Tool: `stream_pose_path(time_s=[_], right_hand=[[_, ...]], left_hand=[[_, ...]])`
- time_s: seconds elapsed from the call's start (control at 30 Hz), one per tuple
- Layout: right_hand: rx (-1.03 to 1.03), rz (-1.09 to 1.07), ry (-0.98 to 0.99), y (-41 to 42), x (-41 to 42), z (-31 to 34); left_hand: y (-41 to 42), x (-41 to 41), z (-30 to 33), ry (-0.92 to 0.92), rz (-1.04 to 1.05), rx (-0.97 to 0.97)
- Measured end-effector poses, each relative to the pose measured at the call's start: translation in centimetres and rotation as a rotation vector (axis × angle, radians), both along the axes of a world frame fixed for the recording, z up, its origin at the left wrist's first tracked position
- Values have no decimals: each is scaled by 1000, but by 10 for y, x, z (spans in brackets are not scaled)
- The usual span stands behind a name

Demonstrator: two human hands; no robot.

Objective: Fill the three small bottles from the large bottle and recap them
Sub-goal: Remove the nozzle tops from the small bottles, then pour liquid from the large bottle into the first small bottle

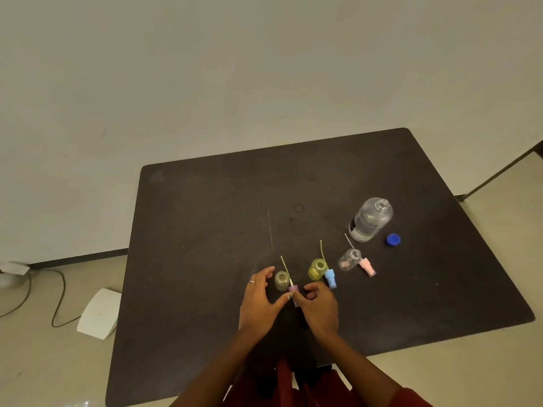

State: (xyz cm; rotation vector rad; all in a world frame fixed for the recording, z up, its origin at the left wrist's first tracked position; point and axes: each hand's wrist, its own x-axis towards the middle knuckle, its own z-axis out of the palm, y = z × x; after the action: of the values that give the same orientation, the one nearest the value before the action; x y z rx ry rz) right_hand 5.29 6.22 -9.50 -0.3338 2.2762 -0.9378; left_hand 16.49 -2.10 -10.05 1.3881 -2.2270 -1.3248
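Observation:
Three small uncapped bottles stand in a row on the black table (pixel 205 215): a greyish one (pixel 281 281), a yellow one (pixel 317 268) and a clear one (pixel 349 259). The large clear bottle (pixel 370 219) stands open at the back right, partly filled, its blue cap (pixel 393 239) beside it. A blue spray cap (pixel 330 278) lies by the yellow bottle and a pink spray cap (pixel 367 267) by the clear one. My right hand (pixel 320 306) pinches the purple spray cap (pixel 293 289), its tube pointing up past the greyish bottle. My left hand (pixel 261 301) curves open around that bottle, thumb touching the cap.
The table's front edge is close to my body. On the floor to the left lie a white flat device (pixel 98 314) and a dark cable (pixel 58 295). A table leg (pixel 499 174) shows at the right. The left half of the table bears nothing.

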Motion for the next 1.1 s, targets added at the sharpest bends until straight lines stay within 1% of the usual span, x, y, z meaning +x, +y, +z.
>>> stream_pose_path(time_s=[0.17, 0.23, 0.43, 0.53, 0.63, 0.77, 0.9, 1.1], right_hand=[[8, 28, -53, 8, -7, 3], [3, 24, -67, 12, -10, 5], [-138, -90, -109, 43, -33, 23], [-162, -140, -129, 60, -57, 34], [-191, -156, -123, 67, -85, 45], [-272, -148, -54, 68, -121, 58], [-331, -156, -10, 62, -154, 66], [-375, -148, -3, 56, -193, 68]], left_hand=[[3, -1, 4, 17, 1, 9], [6, -1, 9, 18, 8, -18], [21, -10, 31, 56, 119, -290], [31, -25, 43, 64, 110, -389], [39, -51, 53, 14, 7, -428], [41, -93, 61, -70, -121, -431], [41, -132, 58, -169, -170, -459], [43, -164, 49, -320, -196, -415]])
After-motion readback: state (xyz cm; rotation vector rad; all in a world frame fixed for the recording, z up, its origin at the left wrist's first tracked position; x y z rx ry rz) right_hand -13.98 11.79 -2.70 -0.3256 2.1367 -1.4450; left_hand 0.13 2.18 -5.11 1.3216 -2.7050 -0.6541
